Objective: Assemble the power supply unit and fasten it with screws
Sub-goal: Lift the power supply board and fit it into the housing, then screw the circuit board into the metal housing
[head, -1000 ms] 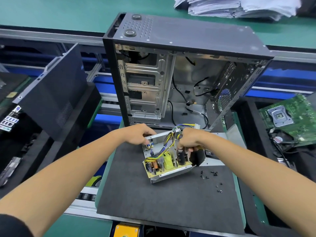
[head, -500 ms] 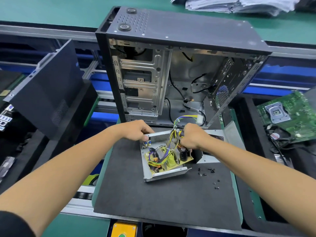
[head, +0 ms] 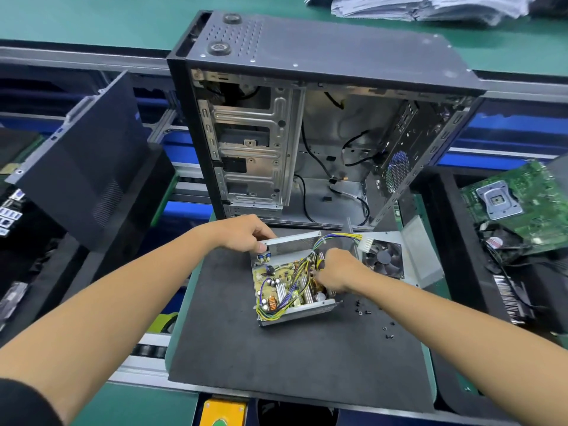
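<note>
Two hands work our open supply (head: 289, 287): left hand (head: 246, 233) pinches its far wall, right hand (head: 333, 272) curls into the wires (head: 295, 281); screws (head: 373, 318) lie right of it.

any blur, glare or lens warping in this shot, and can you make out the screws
Head view: even overhead light with soft shadows; wide-angle warping bows the conveyor rail and splays the forearms. Mild sheen on the computer case top. The paper stack is soft, and the screws are sharp but tiny dark specks.
</note>
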`<control>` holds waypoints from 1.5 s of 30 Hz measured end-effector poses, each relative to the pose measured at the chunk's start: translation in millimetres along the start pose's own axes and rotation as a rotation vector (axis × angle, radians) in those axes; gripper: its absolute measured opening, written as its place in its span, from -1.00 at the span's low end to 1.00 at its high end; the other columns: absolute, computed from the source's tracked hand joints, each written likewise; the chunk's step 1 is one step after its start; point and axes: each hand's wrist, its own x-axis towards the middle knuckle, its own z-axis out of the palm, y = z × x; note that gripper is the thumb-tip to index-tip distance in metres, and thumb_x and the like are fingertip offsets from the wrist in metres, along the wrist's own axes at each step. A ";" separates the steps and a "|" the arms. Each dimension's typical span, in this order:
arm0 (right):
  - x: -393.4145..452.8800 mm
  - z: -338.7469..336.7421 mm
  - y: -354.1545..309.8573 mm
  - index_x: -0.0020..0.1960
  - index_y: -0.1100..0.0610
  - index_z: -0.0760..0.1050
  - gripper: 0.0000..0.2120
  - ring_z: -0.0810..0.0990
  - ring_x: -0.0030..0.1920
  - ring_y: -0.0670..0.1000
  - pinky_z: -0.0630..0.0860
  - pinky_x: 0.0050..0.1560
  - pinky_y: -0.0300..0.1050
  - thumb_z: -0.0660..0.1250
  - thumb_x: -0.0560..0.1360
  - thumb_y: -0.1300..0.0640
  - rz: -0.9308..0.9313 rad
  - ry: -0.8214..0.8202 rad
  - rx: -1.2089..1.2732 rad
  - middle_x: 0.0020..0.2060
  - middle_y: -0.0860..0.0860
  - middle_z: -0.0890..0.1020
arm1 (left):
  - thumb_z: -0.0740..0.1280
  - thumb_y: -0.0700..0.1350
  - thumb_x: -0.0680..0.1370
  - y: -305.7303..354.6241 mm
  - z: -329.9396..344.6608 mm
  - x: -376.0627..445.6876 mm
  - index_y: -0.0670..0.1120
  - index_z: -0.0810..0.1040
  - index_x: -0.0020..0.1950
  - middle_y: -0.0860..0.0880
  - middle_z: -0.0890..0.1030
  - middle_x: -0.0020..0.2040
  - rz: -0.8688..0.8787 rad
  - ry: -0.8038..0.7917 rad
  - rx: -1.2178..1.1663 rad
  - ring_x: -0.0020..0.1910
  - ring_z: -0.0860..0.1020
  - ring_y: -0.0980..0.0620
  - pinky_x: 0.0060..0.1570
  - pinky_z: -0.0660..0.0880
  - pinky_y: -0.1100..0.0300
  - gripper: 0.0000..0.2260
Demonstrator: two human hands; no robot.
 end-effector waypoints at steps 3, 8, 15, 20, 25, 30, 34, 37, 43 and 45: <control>4.0 0.1 -1.8 -0.31 0.15 0.35 -0.73 0.47 -0.30 0.09 0.37 -0.36 -0.19 0.27 0.53 0.12 -0.008 -0.013 -0.028 -0.37 0.03 0.47 | 0.32 -0.23 0.56 -1.6 1.3 -0.1 -0.03 0.63 0.21 0.05 0.67 0.06 -0.002 0.010 -0.014 0.02 0.59 0.03 0.07 0.49 0.13 -0.73; 4.9 -1.2 -4.1 -0.33 0.17 0.34 -0.73 0.45 -0.40 0.07 0.35 -0.45 -0.22 0.24 0.54 0.17 -0.041 -0.058 -0.146 -0.41 0.06 0.46 | 0.30 -0.17 0.59 -3.5 9.0 3.3 -0.16 0.63 0.13 -0.19 0.64 0.02 0.041 0.019 0.040 -0.13 0.50 0.01 0.02 0.46 0.01 -0.82; -3.5 -6.3 -2.4 -0.16 0.21 0.41 -0.86 0.47 -0.31 0.10 0.33 -0.47 -0.21 0.21 0.55 0.18 -0.033 -0.073 -0.216 -0.22 0.12 0.53 | 0.29 -0.21 0.57 0.9 13.9 3.8 -0.24 0.61 0.01 -0.27 0.57 -0.14 0.061 -0.014 0.054 -0.24 0.41 0.03 -0.14 0.35 0.13 -0.86; -13.9 -15.8 -7.9 -0.16 0.35 0.54 -0.78 0.52 -0.43 0.10 0.43 -0.39 -0.22 0.19 0.52 0.26 -0.028 -0.232 -0.316 -0.23 0.23 0.67 | 0.29 -0.22 0.58 3.9 12.9 5.1 -0.23 0.62 0.07 -0.28 0.61 -0.04 0.090 -0.030 0.094 -0.19 0.44 0.01 -0.07 0.44 0.03 -0.85; -38.5 -75.0 -10.5 -0.21 0.22 0.42 -0.89 0.34 -0.62 -0.02 0.21 -0.62 -0.33 0.29 0.47 0.25 -0.122 -0.479 -0.249 -0.30 0.20 0.67 | 0.29 -0.25 0.57 10.2 12.4 9.3 -0.21 0.54 -0.09 -0.02 0.46 -0.31 0.099 -0.019 0.197 -0.34 0.33 0.13 -0.22 0.30 0.13 -0.93; -47.4 -127.0 -16.3 -0.20 0.25 0.53 -0.79 0.41 -0.57 -0.02 0.33 -0.54 -0.28 0.40 0.48 0.11 -0.348 -0.184 -0.065 -0.36 0.04 0.69 | 0.24 -0.32 0.56 34.1 17.7 21.7 -0.07 0.63 0.14 -0.04 0.65 -0.03 0.193 -0.107 0.373 -0.07 0.52 0.00 -0.02 0.41 0.11 -0.73; -32.0 -87.5 -15.3 -0.35 0.14 0.34 -0.67 0.48 -0.55 -0.03 0.31 -0.55 -0.34 0.40 0.46 0.06 -0.264 -0.089 -0.195 -0.42 0.03 0.58 | 0.30 -0.31 0.47 58.8 27.3 35.8 -0.02 0.65 0.14 0.01 0.60 0.19 0.338 -0.185 0.598 0.12 0.52 -0.05 0.06 0.44 0.08 -0.67; -21.8 -53.3 -12.2 -0.26 0.18 0.41 -0.70 0.49 -0.52 0.02 0.33 -0.56 -0.34 0.37 0.49 0.01 -0.205 -0.204 -0.175 -0.27 0.14 0.65 | 0.49 -0.06 0.42 58.7 20.1 36.2 -0.01 0.55 0.12 0.05 0.56 0.12 0.316 0.024 0.589 0.05 0.46 0.04 0.01 0.35 0.11 -0.70; -3.2 -29.5 -34.2 -0.27 0.20 0.51 -0.65 0.48 -0.55 -0.01 0.52 -0.28 -0.15 0.27 0.52 -0.05 -0.260 -0.033 -0.127 -0.32 0.19 0.67 | 0.33 0.05 0.56 31.8 3.3 12.1 -0.02 0.42 -0.10 0.01 0.54 -0.10 0.097 0.070 0.495 -0.09 0.47 -0.03 -0.08 0.41 0.06 -0.82; 3.1 -20.5 -41.5 -0.12 0.24 0.53 -0.71 0.55 -0.44 0.04 0.56 -0.21 -0.08 0.28 0.52 -0.01 -0.268 -0.019 -0.153 -0.23 0.18 0.69 | 0.28 0.06 0.59 21.2 4.2 3.0 -0.02 0.41 -0.16 0.05 0.49 -0.21 0.026 0.083 0.500 -0.14 0.45 -0.03 -0.14 0.37 0.08 -0.79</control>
